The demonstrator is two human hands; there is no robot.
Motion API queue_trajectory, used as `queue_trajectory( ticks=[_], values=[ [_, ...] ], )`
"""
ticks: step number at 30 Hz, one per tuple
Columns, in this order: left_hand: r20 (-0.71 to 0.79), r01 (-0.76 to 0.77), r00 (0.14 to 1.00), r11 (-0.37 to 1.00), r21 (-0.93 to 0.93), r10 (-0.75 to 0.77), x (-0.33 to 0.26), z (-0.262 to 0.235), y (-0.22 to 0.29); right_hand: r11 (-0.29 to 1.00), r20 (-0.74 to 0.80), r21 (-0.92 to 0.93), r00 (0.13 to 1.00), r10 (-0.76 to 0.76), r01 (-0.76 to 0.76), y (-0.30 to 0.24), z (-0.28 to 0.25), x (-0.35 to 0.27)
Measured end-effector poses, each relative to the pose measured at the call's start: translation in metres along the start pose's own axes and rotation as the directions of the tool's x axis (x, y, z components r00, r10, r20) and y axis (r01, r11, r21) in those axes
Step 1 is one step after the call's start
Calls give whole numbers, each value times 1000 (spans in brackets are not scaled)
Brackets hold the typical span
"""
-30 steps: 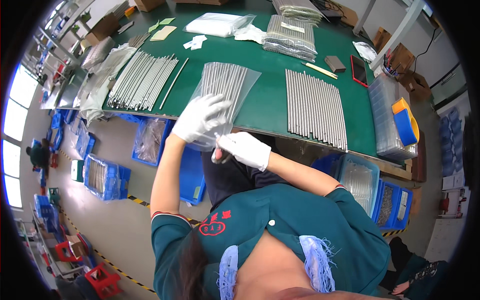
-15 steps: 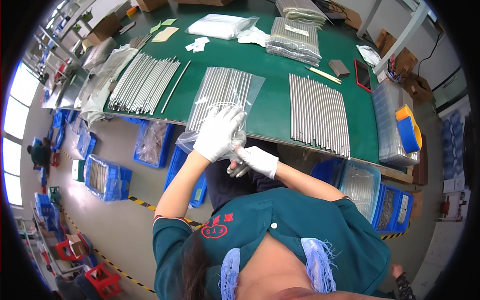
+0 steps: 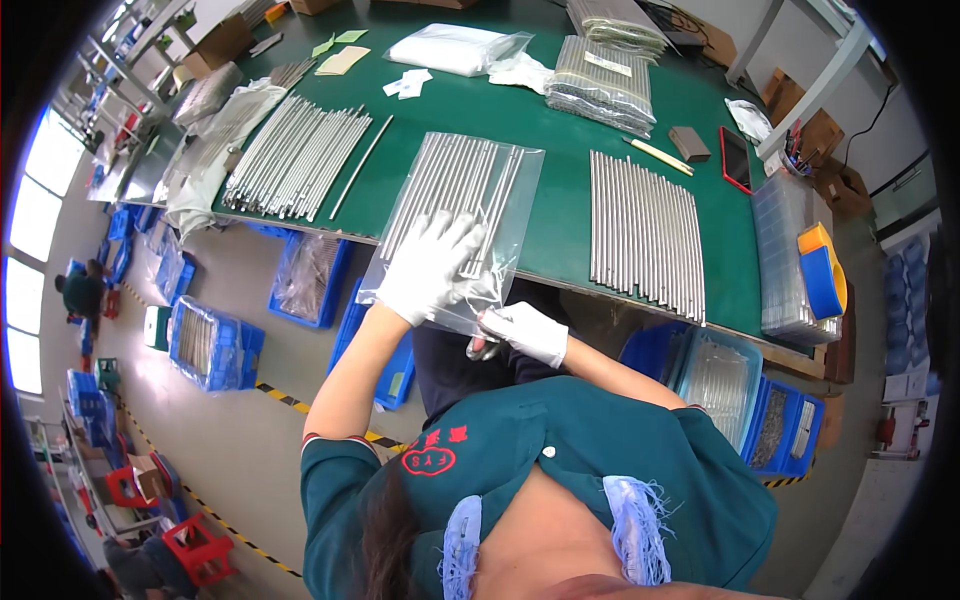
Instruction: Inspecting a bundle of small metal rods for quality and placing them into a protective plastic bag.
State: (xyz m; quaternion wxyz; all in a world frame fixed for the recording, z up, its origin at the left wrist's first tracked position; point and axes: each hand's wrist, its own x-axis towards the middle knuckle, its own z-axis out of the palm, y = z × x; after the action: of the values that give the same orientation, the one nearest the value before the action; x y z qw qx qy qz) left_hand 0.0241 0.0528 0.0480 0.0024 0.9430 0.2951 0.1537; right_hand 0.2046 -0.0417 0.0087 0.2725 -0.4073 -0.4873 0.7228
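Observation:
A clear plastic bag [image 3: 528, 180] lies near the front edge of the bench with a row of slim metal rods [image 3: 440, 170] inside. My left hand [image 3: 428, 270], in a white glove, rests flat on the bag over the rods' near ends, fingers stretched out. Just right of it and lower, my gloved right hand [image 3: 528, 333] pinches the bag's near edge, which hangs past the bench edge. Part of its fingertips is hidden by the crumpled film. Inside the bag, a couple of rods at the right stand slightly apart from the others.
Loose metal rods lie in a left group [image 3: 300, 155] and a right row [image 3: 648, 235] on the green bench [image 3: 560, 240]. Behind are bundled rods in film [image 3: 600, 85], white bags [image 3: 450, 48], a yellow-handled knife [image 3: 660, 155] and a phone [image 3: 735, 158]. Tape rolls [image 3: 822, 270] stand at right.
The bag's near end, bunched around my hands before, now lies flatter. My left hand's fingers press on the rods lower down, and my right hand has shifted slightly right with the bag edge.

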Motion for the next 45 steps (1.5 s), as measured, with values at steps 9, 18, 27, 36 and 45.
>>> queue_trajectory(
  ticks=[9,18,27,36,45],
  values=[
    [-37,-12,999,1000,7,12,11,-2,0,996,24,94,1000,2,-5,-4,-3,-3],
    [34,64,997,998,30,-65,5,2,-3,997,25,74,999,-29,27,-7,-2,-2],
    [22,-95,995,994,45,94,-4,1,-39,993,-12,76,996,-92,93,-4,8,5],
    [-101,59,993,996,69,-52,-7,0,-26,990,-2,129,999,-50,49,6,12,13],
    [-121,44,991,995,-86,-55,-7,-6,3,996,-24,70,998,-50,51,-3,6,7]
  ],
)
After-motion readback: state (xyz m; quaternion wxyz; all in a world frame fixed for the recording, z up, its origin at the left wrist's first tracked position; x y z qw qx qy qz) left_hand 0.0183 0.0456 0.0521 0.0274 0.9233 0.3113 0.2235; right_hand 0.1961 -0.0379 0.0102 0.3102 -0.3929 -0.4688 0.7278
